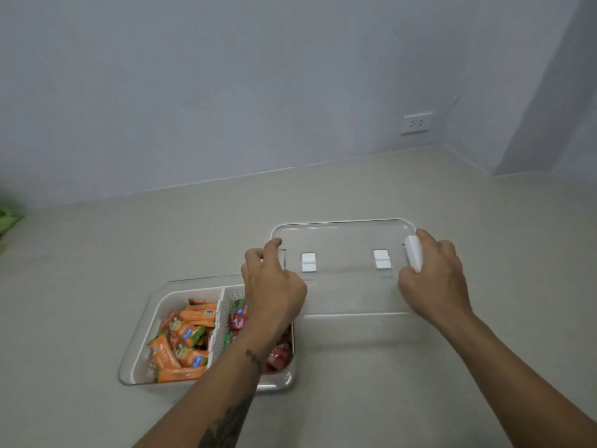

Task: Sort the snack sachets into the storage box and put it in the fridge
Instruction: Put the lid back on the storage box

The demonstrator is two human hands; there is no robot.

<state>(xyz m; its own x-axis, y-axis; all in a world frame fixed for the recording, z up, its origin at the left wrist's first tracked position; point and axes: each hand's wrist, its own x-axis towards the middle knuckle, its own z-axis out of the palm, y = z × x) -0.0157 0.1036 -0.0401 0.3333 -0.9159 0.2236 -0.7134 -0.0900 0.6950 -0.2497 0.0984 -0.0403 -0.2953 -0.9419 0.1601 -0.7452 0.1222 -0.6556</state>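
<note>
Clear lid [345,286] held over the beige surface [484,367] by both ends, just right of and behind the box [135,350]. Left hand [271,286] curled round the lid's left end, thumb on top near the far corner, fingers tucked under the edge. Right hand [433,276] gripping the right end, fingers wrapped over a white clip [413,253] there. Two more white clips [308,262] set along the lid's middle, well apart from each other.

Box resting on the surface, open on top, beneath the left forearm. Split by a white perforated divider [216,324] into two compartments. Orange sachets [184,344] piled in the left compartment; red sachets [239,318] in the right one, partly hidden by the arm.

Pale wall [226,92] behind, with a white socket [416,123] low on it to the right. Something green [8,218] at the far left edge, too blurred to tell.
</note>
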